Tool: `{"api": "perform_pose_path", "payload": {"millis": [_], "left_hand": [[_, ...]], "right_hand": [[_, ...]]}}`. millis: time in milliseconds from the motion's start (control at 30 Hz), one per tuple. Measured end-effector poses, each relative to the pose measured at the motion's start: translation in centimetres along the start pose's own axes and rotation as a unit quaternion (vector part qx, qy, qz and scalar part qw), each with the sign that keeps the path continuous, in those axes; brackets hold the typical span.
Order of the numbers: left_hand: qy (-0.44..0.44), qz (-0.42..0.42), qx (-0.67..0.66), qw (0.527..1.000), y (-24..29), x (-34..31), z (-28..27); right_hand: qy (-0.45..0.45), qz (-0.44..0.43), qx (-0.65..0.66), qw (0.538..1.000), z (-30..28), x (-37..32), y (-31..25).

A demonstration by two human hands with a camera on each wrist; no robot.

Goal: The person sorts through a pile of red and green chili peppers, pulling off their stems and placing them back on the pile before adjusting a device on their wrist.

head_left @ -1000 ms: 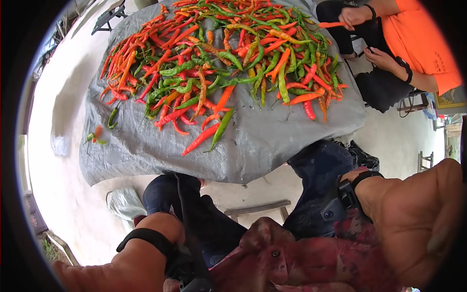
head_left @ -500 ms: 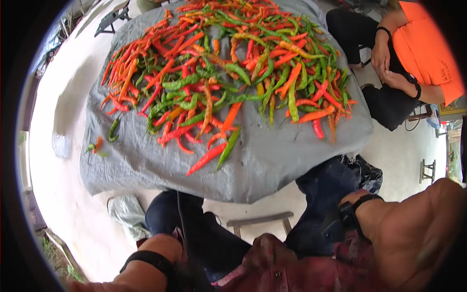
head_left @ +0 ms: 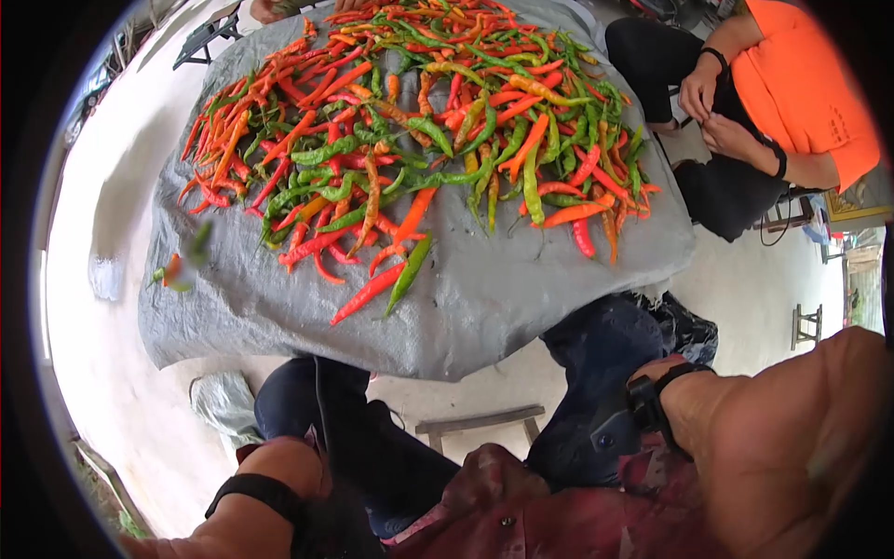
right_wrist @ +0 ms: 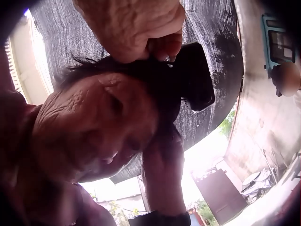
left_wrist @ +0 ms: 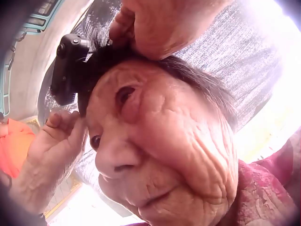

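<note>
Both hands are raised to the wearer's own head. In the left wrist view the left hand (left_wrist: 174,26) rests at the hair with bent fingers, beside the black head camera (left_wrist: 68,68). Lower in that view, the right hand (left_wrist: 51,141) has its curled fingers close to the forehead. The right wrist view shows the right hand (right_wrist: 136,28) above the hair, fingertips right by the head camera (right_wrist: 195,77). I cannot tell whether either hand grips the camera's dark band. Red, green and orange chili peppers (head_left: 372,172) lie spread before the wearer.
A grey woven sheet (head_left: 521,298) lies under the peppers. Another person in an orange shirt (head_left: 810,93) sits at the right, hands together. Another hand (head_left: 270,9) shows at the top edge. A low wooden stool (head_left: 480,421) stands between the wearer's knees.
The head view has dipped and shifted slightly. The person in orange has brought their hands together; one earlier held out an orange, elongated thing. A hand has appeared at the far edge.
</note>
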State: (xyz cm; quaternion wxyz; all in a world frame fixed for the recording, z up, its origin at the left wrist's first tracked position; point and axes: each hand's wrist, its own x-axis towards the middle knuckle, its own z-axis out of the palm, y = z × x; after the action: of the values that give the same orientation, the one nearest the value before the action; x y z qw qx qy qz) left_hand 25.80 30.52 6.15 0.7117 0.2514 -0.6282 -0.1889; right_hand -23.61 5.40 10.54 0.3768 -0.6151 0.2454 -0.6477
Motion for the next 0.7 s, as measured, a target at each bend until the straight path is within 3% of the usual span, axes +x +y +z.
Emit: {"api": "perform_pose_path", "payload": {"millis": [67, 167, 233, 333, 467, 633, 700], "left_hand": [[0.008, -0.012, 0.009, 1.000, -0.1, -0.1, 1.3], [0.028, -0.002, 0.023, 0.999, 4.9, -7.8, -8.8], [0.030, -0.004, 0.035, 0.999, 0.8, -3.3, 0.0], [0.029, -0.028, 0.046, 0.998, -2.6, 1.6, 7.9], [0.058, -0.040, 0.058, 0.996, -3.8, 1.7, 9.2], [0.079, -0.031, 0.107, 0.991, -10.4, 11.0, 22.8], [0.079, -0.030, 0.122, 0.989, -13.6, 14.9, 24.0]], "right_hand": [[0.000, 0.014, -0.004, 1.000, 0.3, 1.3, 1.0], [-0.012, 0.009, -0.009, 1.000, 0.7, 0.4, 0.3], [-0.007, 0.013, -0.007, 1.000, 0.7, 0.4, 0.4], [0.007, 0.038, -0.012, 0.999, 1.9, 0.7, 1.1], [-0.005, 0.054, -0.029, 0.998, 3.5, 2.5, 1.8], [-0.017, 0.054, -0.008, 0.998, 7.3, 1.8, 1.6], [-0.012, 0.056, -0.002, 0.998, 7.1, 3.2, 2.2]]}}
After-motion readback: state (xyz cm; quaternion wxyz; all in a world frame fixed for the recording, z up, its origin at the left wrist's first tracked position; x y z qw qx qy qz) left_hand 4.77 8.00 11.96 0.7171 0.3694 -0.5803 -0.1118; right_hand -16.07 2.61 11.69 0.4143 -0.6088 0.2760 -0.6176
